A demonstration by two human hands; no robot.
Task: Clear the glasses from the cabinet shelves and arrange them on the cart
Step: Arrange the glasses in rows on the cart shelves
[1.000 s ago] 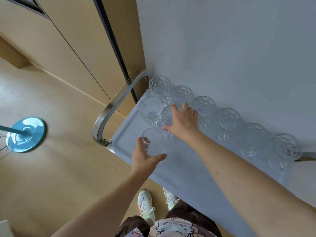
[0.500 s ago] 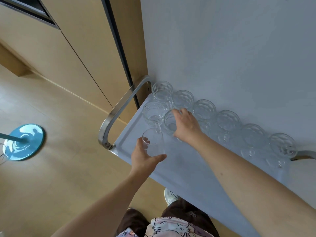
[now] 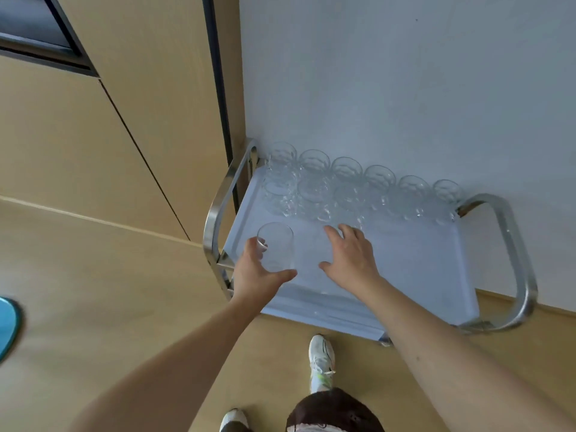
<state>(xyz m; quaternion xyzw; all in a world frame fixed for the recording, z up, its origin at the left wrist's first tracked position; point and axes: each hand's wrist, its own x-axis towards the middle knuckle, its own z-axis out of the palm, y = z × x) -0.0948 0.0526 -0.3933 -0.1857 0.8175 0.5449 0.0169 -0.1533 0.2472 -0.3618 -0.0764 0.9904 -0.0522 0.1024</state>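
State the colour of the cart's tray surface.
Pale blue-grey tray, with silver metal handles; head view.

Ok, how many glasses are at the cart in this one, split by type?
Patterned stemmed glasses: 8, as far as their overlap lets me tell
Plain tumbler, held by the left hand: 1
Total: 9

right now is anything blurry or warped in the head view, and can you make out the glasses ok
Head view: wide-angle bend curves the cabinet edges; soft even light, no harsh glare; the clear glasses blend into the pale cart, their outlines faint; the held glass in the left hand reads clearer.
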